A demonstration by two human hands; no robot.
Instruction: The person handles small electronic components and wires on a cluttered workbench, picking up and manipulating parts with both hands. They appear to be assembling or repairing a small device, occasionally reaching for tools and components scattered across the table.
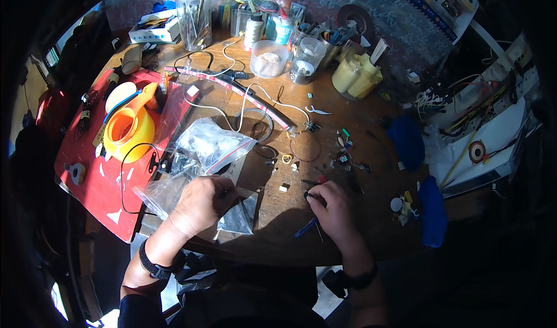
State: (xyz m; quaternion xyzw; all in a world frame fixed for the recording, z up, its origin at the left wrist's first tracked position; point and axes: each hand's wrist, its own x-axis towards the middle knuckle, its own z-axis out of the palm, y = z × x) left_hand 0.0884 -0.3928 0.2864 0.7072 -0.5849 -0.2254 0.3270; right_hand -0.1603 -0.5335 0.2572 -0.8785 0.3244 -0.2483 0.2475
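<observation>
From my end I count two hands, one left hand and one right hand, and two dark wristbands. I tally one small dark piece in the right fingers, one table, one red board, one orange jug, one tall clear jar, one white bottle and two blue cloths. The clear plastic bags overlap, so I cannot number them.
</observation>
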